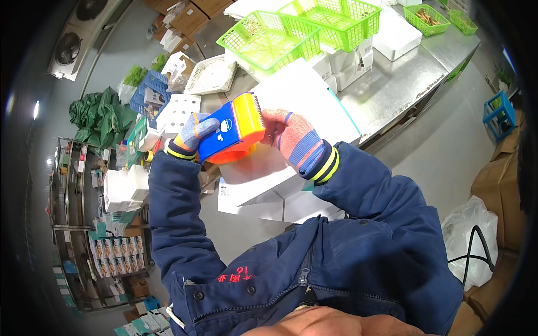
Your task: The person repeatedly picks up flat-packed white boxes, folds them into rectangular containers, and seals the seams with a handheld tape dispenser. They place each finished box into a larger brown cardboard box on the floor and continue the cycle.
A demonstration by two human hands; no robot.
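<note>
A blue packing-tape dispenser [223, 134] with a yellow and orange front end and a toothed metal edge is held up in front of me. My left hand [196, 132], in a grey-blue knit glove, grips its blue body from the left. At the toothed edge, my right hand [293, 139], in a pink and blue striped glove, has its fingers curled in close. Whatever its fingertips pinch, if anything, is hidden. Beneath and behind the dispenser lie white boxes [297, 89].
Green plastic baskets [269, 42] stand on white boxes on a steel table [381, 106]. A white basket [212, 75] and a blue crate [148, 95] are at the back left. Shelving [70, 227] with goods lines the left; cardboard boxes [499, 196] and a clear plastic bag [471, 241] sit at the right.
</note>
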